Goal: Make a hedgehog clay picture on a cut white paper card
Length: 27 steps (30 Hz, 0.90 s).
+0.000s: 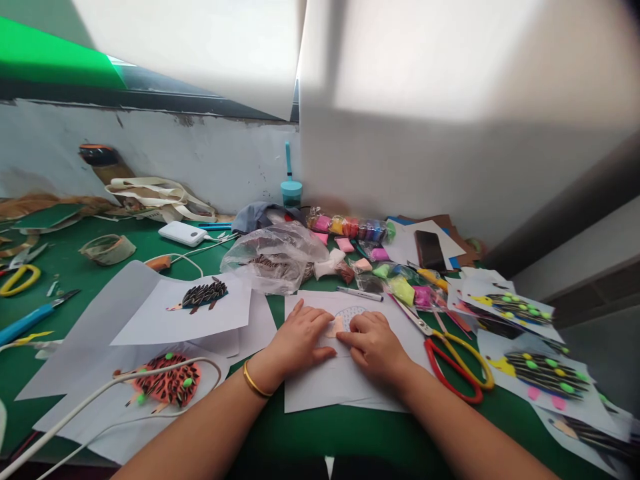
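Both hands are down flat-ish on a white sheet (320, 390) with a printed dotted hedgehog outline (351, 313) on it. My left hand (300, 340) is spread with the palm resting on the paper, which looks like it's pinning the sheet so it doesn't slide on the green table (310, 433). My right hand (373, 343) is curled, fingertips bunched and pressing down on a small peach-coloured bit of clay (336, 327) that sits right between the two hands, at the front edge of the outline. Neither hand is actually gripping anything, it's more press-and-smear than pinch. The clay is stuck to the paper under my fingertips, partly hidden, so I can't tell how thin it's spread.

Just past my right knuckles there's a grey pen (360, 293), and off to the right side of that hand, close by, the red and yellow scissors (457, 363) lie open on the sheet edge. Further out from my fingers is the clear plastic bag (275, 257) and the pile of coloured clay packets (350, 228), within reach. Left of my left hand is a finished hedgehog made from seeds on paper (203, 295), and nearer my left forearm an orange one (167, 381) with a white cable (100, 393) lying over it. More finished ones (545, 373) are stacked beyond the scissors.
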Available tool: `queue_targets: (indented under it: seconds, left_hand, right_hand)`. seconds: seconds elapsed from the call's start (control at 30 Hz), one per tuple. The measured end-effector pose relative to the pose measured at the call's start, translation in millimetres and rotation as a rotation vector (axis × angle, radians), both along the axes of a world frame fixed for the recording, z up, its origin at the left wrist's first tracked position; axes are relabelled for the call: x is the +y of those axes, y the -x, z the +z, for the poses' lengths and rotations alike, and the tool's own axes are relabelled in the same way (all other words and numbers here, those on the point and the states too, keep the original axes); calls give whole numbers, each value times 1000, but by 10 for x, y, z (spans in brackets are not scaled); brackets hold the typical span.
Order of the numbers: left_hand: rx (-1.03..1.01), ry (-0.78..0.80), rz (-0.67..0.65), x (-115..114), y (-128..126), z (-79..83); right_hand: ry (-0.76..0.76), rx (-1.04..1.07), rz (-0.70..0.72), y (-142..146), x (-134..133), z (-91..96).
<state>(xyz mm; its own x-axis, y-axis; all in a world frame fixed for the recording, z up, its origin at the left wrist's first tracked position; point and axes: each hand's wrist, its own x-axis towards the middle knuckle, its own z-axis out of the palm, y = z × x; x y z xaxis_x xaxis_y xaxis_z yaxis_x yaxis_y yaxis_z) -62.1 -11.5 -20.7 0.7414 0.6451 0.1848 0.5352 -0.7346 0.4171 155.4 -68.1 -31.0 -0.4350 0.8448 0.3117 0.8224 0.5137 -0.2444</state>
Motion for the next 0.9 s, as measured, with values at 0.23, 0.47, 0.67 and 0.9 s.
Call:
queue_targets:
  seconds: [0.23, 0.47, 0.67, 0.9]
  left_hand:
    - [-1, -7, -6, -3, 9, 3]
    - [5, -17, -5, 0, -1, 6]
    - [43, -17, -49, -9, 21, 45]
    - [94, -48, -49, -15, 41, 55]
  right_hand:
    - [15, -32, 32, 52, -10, -24]
    - [33, -11, 8, 88, -6, -31]
    - [41, 250, -106, -127, 95, -60]
    - [131, 422, -297, -364, 217, -118]
